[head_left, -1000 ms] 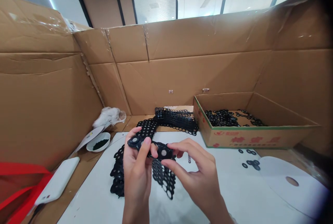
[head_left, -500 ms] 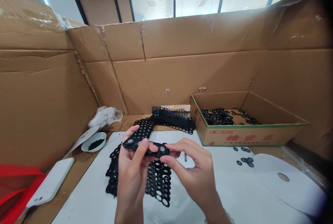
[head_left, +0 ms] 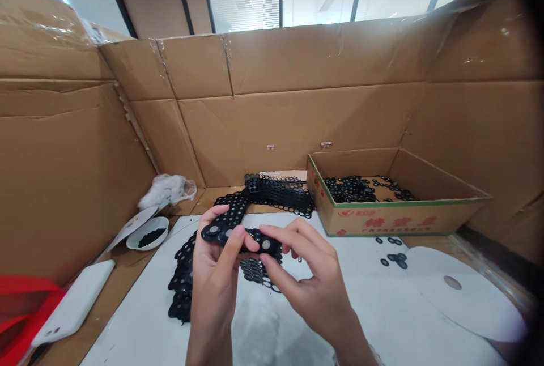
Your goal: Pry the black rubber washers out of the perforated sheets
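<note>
My left hand (head_left: 219, 275) is closed on a black ring-link mesh (head_left: 223, 234), thumb in front and fingers behind. Round grey discs sit in several of the rings along its raised edge. At the right end of that edge my right hand (head_left: 308, 269) pinches the mesh between thumb and fingertips. Part of the mesh hangs in dark folds left of my left wrist, and an open-ringed part shows below, between the hands. Behind my left hand, a black strip with grey dots (head_left: 233, 210) runs back along the table. My fingers hide some of the held edge.
A cardboard box (head_left: 408, 218) with loose black links stands at the back right. Several black links (head_left: 397, 260) and a white disc (head_left: 467, 298) lie to the right. At the left are a white bowl (head_left: 164, 235) with small black pieces, a white phone-like slab (head_left: 76, 301) and red fabric (head_left: 25, 309).
The mesh hanging between my hands has swung up and back, baring white table below. My right fingers have shifted slightly left along the edge. The whole view has moved a little.
</note>
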`<state>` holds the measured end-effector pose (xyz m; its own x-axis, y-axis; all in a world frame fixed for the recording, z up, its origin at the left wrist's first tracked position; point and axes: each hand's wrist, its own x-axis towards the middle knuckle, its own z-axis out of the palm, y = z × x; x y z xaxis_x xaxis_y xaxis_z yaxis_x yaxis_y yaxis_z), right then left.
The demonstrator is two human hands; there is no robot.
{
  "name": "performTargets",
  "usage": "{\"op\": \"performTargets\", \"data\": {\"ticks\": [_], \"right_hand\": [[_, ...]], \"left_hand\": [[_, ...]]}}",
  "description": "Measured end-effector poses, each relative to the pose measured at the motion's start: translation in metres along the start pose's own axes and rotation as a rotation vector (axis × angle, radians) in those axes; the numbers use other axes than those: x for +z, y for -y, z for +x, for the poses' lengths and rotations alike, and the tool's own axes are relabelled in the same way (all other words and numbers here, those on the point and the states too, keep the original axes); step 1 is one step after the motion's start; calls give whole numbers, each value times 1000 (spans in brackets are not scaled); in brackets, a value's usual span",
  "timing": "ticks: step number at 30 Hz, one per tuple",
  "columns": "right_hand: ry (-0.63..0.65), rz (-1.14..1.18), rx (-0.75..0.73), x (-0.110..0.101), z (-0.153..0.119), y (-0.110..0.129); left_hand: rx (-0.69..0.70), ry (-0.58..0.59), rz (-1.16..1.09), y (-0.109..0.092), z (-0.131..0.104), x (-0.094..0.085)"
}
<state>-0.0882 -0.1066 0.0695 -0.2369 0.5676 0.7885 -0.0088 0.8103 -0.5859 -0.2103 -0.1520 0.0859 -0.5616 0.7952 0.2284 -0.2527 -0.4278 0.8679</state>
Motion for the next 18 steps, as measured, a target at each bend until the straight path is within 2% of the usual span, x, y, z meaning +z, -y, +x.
{"op": "performTargets", "data": {"ticks": [4,10,12,14,18], "right_hand": [[-3,-21,-42,-3,-2,3],[-136,-214,-418,-3,-5,7],[-160,-226,-486,-2,-8,11],[-189,-244,-508,-2,-10,18],[-320,-259,-443,-1,-14,30]], "left_hand": [[-16,44,-15,0,2,0],[-164,12,-5,4,5,4],[-212,21,-30,2,5,5],[-239,60,-39,-2,3,3],[-223,132,-49,-9,-6,-1]]}}
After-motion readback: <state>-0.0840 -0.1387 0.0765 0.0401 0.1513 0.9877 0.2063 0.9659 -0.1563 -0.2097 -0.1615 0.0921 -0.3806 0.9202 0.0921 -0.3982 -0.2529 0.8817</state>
